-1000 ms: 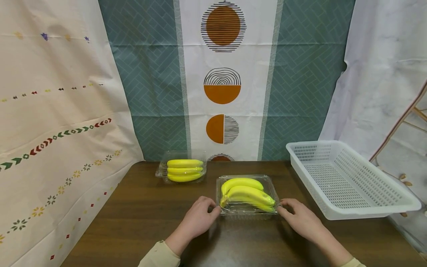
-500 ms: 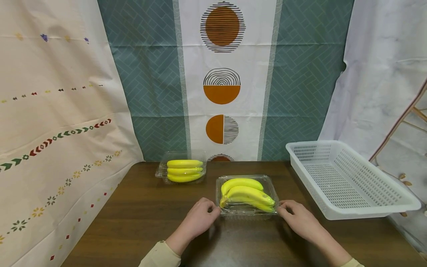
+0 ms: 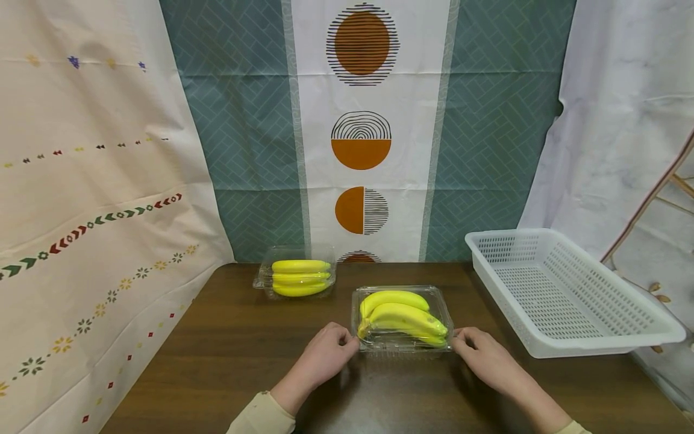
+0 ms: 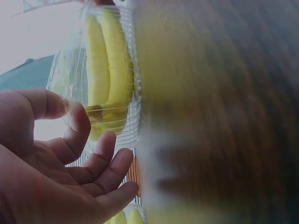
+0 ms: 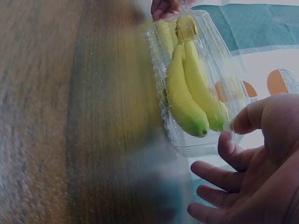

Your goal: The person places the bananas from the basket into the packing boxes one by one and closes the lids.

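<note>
A clear plastic clamshell box [image 3: 401,348] with yellow bananas [image 3: 403,318] inside lies flat on the table before me, its lid down. At its near left corner my left hand [image 3: 328,354] pinches the rim between thumb and index finger. Opposite, my right hand [image 3: 488,357] pinches the near right corner in the same way. The left wrist view shows the other fingers of the left hand [image 4: 70,154] loosely bent below the box. In the right wrist view the remaining fingers of the right hand [image 5: 252,172] are spread apart, away from the plastic.
Farther back on the left stands a second clear box [image 3: 262,282] holding several bananas [image 3: 300,278]. A white perforated basket [image 3: 534,340] sits at the right side of the brown wooden table [image 3: 228,355]. Patterned cloths [image 3: 249,120] hang behind and on both sides.
</note>
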{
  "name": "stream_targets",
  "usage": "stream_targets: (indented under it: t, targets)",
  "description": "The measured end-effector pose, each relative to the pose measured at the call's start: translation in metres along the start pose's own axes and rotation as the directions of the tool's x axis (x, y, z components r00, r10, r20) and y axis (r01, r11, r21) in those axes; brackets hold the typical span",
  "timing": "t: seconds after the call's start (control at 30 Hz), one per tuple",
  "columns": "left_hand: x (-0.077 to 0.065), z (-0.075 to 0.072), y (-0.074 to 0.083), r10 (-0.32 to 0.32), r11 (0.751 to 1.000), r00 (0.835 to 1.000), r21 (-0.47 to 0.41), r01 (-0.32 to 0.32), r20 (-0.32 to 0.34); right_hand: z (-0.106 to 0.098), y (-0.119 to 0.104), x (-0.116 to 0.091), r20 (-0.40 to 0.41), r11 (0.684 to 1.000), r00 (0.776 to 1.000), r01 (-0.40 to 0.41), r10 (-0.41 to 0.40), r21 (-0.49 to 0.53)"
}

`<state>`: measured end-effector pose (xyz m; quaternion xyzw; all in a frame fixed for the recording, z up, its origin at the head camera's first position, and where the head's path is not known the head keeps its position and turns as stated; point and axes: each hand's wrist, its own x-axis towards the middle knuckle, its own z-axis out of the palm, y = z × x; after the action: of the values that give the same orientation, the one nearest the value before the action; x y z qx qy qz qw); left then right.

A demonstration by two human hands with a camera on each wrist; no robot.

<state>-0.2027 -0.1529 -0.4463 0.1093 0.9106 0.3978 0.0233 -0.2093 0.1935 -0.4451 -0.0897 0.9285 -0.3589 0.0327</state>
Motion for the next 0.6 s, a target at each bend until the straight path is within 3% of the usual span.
stream_targets:
  t: [0.6]
  targets:
    - [0.0014,0.0004,0.0016,0.034,0.997,0.999,-0.076,-0.032,0.027,0.0014,0.0017,0.0003,0.017,0.999,1.000,-0.014,0.013,0.039]
